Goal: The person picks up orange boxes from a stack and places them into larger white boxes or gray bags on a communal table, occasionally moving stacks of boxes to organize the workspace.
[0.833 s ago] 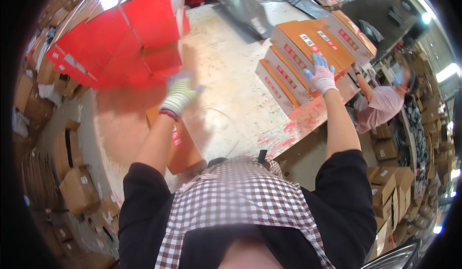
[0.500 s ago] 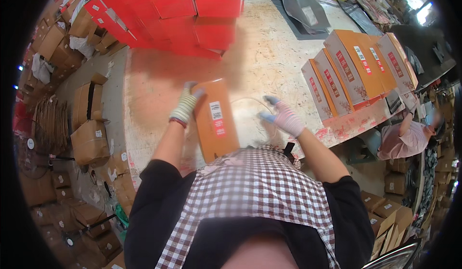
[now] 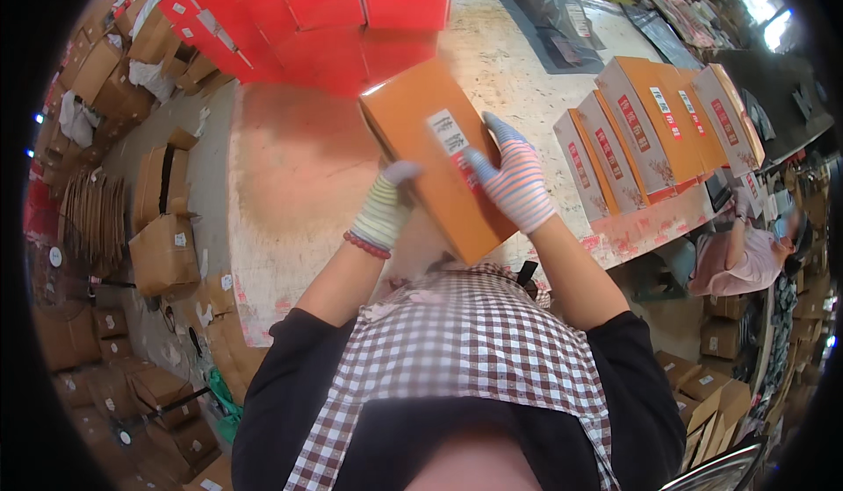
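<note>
An orange-brown shoebox [image 3: 413,109] with a white and red label is tilted in front of me, above the worktable [image 3: 290,271]. My left hand [image 3: 387,205], in a pale striped glove with a red bead bracelet at the wrist, grips its left side; part of those fingers is hidden by the box. My right hand [image 3: 514,179], in a blue-fingered striped glove, holds the right side, with the thumb on the top face near the label.
Red boxes [image 3: 307,25] are stacked at the far left of the table. More shoeboxes [image 3: 645,122] stand in a row at the right. Grey plastic bags [image 3: 553,17] lie at the back. A person in a pink top [image 3: 742,254] is at the right. Cartons [image 3: 167,254] fill the left floor.
The shoebox has been raised and turned, its top end moving up and its lower end swinging right. My right hand has closed on its right side; my left has shifted right and down.
</note>
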Action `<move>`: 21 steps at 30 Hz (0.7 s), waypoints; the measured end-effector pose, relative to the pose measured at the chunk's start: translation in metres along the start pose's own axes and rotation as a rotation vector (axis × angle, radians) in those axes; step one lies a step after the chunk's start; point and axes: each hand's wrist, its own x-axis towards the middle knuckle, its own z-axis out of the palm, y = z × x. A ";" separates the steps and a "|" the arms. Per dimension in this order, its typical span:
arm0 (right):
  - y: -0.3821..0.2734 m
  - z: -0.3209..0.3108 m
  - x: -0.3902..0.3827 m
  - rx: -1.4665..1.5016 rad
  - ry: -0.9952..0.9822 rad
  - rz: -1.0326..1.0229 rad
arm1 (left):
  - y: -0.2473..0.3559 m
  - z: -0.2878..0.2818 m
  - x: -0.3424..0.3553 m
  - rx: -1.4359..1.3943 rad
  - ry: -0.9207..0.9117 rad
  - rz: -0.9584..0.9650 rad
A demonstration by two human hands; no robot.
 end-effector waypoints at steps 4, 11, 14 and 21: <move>-0.032 0.025 -0.031 -0.717 -0.001 -0.004 | -0.008 0.046 0.000 -0.031 -0.037 -0.066; -0.021 -0.028 -0.039 -0.330 0.036 -0.021 | -0.005 0.054 -0.007 0.097 -0.301 -0.181; -0.018 -0.035 -0.045 -0.298 0.084 -0.036 | -0.013 0.034 0.006 0.121 -0.278 -0.205; -0.016 -0.061 -0.061 -0.487 0.170 -0.005 | -0.012 0.106 -0.003 0.365 -0.401 -0.177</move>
